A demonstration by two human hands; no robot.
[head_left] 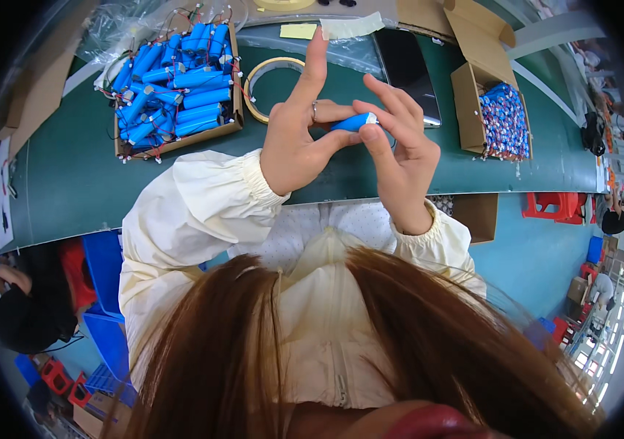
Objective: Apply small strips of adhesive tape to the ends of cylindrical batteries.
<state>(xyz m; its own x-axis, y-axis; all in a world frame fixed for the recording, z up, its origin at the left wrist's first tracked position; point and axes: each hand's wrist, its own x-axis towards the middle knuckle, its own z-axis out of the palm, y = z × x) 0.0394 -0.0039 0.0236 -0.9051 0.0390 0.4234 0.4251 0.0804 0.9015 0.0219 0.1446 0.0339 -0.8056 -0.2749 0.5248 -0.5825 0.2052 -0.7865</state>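
Note:
A blue cylindrical battery cell [350,122] is held above the green table between both hands. My left hand [299,139] grips its left part between thumb and bent fingers, with the index finger stretched upward. That fingertip is at the end of a pale tape strip [353,26]; whether it touches the strip I cannot tell. My right hand [405,139] pinches the cell's right end, where a small whitish patch [371,118] shows. A dark wire hangs below the right fingers.
A cardboard tray [180,146] heaped with blue wired cells stands at left. Beside it lies a tape roll [249,94]. A black phone [407,69] rests behind my right hand. At right, an open box [469,110] holds many small blue-and-red wired parts. The green table [63,183] ends near my body.

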